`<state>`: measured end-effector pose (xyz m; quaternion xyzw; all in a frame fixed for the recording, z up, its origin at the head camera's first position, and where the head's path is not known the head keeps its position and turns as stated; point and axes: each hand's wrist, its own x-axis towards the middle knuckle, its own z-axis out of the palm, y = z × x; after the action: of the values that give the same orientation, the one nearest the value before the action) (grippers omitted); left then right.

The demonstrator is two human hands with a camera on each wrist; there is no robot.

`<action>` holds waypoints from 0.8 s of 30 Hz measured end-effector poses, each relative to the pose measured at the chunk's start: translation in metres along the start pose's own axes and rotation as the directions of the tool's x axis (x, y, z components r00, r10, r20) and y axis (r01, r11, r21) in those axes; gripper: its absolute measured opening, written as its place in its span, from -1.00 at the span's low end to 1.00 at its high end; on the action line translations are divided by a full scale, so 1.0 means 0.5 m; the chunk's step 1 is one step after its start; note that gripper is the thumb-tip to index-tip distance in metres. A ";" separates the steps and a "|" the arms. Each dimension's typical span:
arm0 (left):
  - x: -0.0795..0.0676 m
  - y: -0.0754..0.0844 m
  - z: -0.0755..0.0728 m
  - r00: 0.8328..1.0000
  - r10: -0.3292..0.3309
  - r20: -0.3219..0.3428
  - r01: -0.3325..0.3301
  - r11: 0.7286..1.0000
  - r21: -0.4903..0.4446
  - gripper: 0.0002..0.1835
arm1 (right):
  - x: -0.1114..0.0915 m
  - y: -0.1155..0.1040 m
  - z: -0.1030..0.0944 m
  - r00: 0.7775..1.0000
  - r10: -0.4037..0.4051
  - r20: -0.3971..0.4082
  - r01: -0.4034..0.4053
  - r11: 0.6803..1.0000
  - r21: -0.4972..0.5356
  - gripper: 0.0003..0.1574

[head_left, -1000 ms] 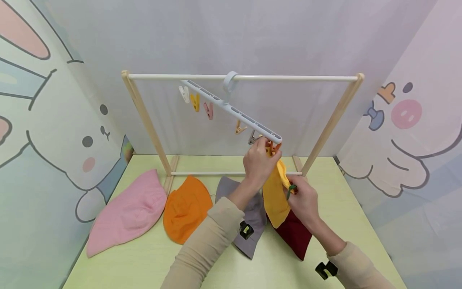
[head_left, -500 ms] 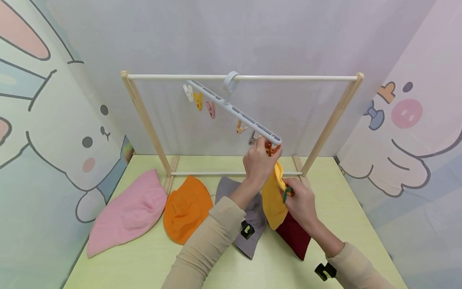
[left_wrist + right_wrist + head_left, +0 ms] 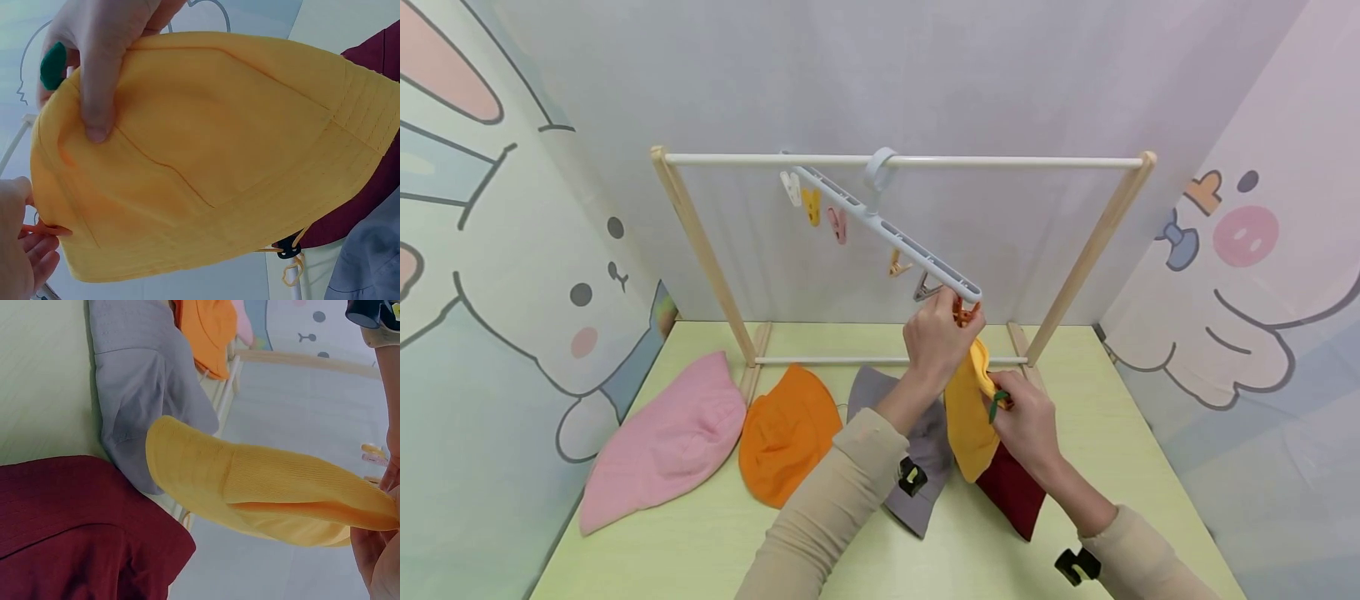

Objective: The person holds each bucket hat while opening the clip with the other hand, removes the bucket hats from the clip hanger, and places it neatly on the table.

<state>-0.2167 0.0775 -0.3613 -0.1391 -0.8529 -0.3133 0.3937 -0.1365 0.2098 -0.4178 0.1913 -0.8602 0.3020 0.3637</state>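
My left hand (image 3: pixel 934 335) pinches an orange-red clothespin (image 3: pixel 967 315) at the near right end of a pale blue clip hanger (image 3: pixel 917 248). In the left wrist view, the clothespin (image 3: pixel 47 230) is right at the yellow hat's edge. My right hand (image 3: pixel 1024 417) grips that yellow bucket hat (image 3: pixel 968 425) by its crown, beside a small green tab (image 3: pixel 997 404), thumb (image 3: pixel 99 94) flat on the fabric. The hat hangs sideways below the hanger, brim downward. In the right wrist view, the hat (image 3: pixel 275 487) looks folded, with my right hand (image 3: pixel 381 569) at its end.
The hanger hooks over a white rail (image 3: pixel 1015 162) on a wooden-legged rack (image 3: pixel 1086 258); several other clothespins (image 3: pixel 837 225) dangle from it. Pink (image 3: pixel 670 442), orange (image 3: pixel 790 433) and grey hats (image 3: pixel 917 492) lie along the table (image 3: pixel 1135 467), with a maroon hat (image 3: pixel 1015 492) beneath the yellow one.
The hanger has swung slightly, its far end shifting right. The yellow hat and my right hand have moved a little left, the hat also slightly down; my left hand stays at the clothespin.
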 end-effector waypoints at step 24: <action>0.003 -0.010 -0.001 0.999 -0.003 -0.037 0.001 0.999 -0.048 -0.87 | -0.011 0.008 0.000 0.998 0.056 0.001 -0.056 0.998 -0.009 -0.72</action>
<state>-0.2198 0.0735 -0.3621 -0.1418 -0.8380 -0.3364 0.4056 -0.1350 0.2135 -0.4236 0.1658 -0.8669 0.3078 0.3554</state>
